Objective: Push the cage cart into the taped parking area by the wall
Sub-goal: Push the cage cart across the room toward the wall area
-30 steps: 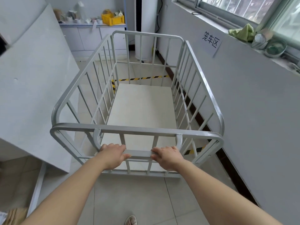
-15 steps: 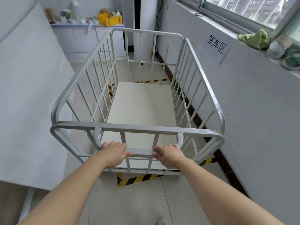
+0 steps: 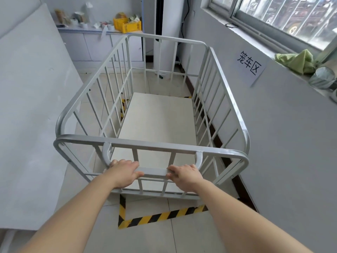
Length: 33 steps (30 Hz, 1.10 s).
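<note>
The grey metal cage cart (image 3: 151, 145) with barred sides and a pale floor board stands lengthwise beside the right wall. My left hand (image 3: 122, 172) and my right hand (image 3: 184, 176) both grip the low handle bar (image 3: 154, 172) at its near end. Yellow-and-black floor tape (image 3: 160, 216) forms the near corner of the parking area just behind the cart's near edge. More of the same tape shows through the bars on the left (image 3: 123, 106) and at the far end (image 3: 187, 97). The cart covers most of the taped area.
A paper sign (image 3: 249, 65) with Chinese characters hangs on the right wall (image 3: 282, 143) above the cart. A large grey panel (image 3: 32, 106) leans close on the left. Far cabinets (image 3: 102, 44) carry a yellow crate (image 3: 127, 25). The windowsill holds a green cloth (image 3: 297, 61) and tape rolls (image 3: 322, 77).
The cart has rolled forward along the wall with both hands on its handle. The near tape line, hidden under the cart a second ago, now lies fully behind it.
</note>
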Each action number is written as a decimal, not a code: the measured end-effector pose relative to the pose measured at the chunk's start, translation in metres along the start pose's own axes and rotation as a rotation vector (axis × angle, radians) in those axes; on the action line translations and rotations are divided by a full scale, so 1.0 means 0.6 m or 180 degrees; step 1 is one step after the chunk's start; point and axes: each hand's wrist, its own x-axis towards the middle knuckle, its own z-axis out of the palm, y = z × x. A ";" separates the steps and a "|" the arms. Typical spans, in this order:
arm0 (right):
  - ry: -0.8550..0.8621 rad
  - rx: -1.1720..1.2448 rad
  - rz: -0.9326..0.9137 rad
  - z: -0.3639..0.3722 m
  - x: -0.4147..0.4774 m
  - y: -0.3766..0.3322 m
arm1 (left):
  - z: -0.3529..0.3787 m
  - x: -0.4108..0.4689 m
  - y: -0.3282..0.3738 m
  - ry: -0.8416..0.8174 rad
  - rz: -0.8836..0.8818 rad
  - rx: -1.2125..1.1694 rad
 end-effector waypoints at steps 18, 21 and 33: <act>-0.0850 0.0397 0.0413 -0.122 0.047 0.101 | -0.046 0.109 0.087 -0.0111 -0.0028 -0.0088; -0.0972 0.0613 0.0483 -0.134 0.055 0.109 | -0.047 0.115 0.094 -0.0148 0.0002 -0.0192; 0.0608 0.0873 0.0128 -0.156 0.133 -0.030 | -0.135 0.075 -0.071 0.1149 0.0147 -0.0679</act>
